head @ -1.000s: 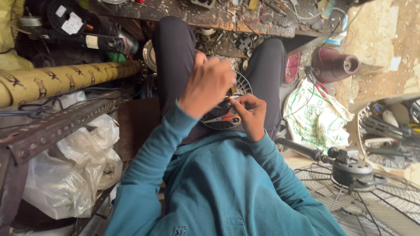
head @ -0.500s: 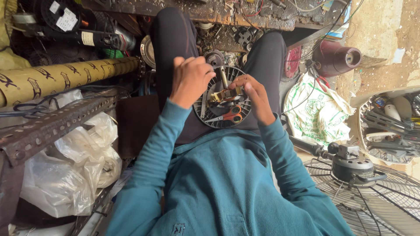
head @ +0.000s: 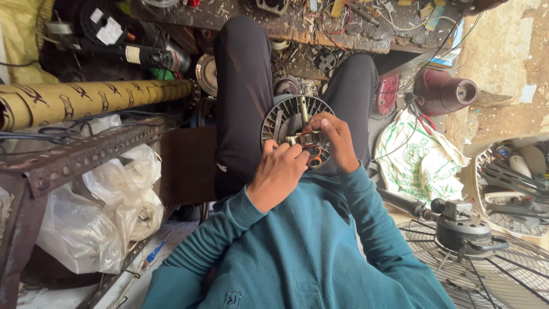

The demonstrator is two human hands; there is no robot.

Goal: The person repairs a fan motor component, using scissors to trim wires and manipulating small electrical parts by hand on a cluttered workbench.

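At the bottom of the frame is the person's teal long-sleeved sweater (head: 297,257), and both sleeves lead up to the middle of the picture. There the left hand (head: 280,171) is curled almost closed, its fingers bent onto a small metal part with orange-handled pliers (head: 311,155) (I cannot tell exactly which of the two it grips). The right hand (head: 337,140) is just beside it, also nearly closed, with the fingertips pinching the same small metal part from the other side. Both hands rest over a round grey finned motor housing (head: 280,117), which lies on the person's lap between the two legs in dark trousers (head: 243,86), at the centre of the frame.

In the lower right stands a dark grey fan motor (head: 463,226) on a wire fan guard (head: 503,274). In the lower left, crumpled clear plastic bags (head: 97,212) hang under a rusty perforated metal angle bar (head: 86,151). At the right middle lies a white sack with green print (head: 420,163). Further up on the left is a long yellowish patterned roll (head: 91,100), and at the upper right a dark red cylinder (head: 446,91). Along the top edge runs a cluttered wooden workbench (head: 297,23) with wires and small parts.
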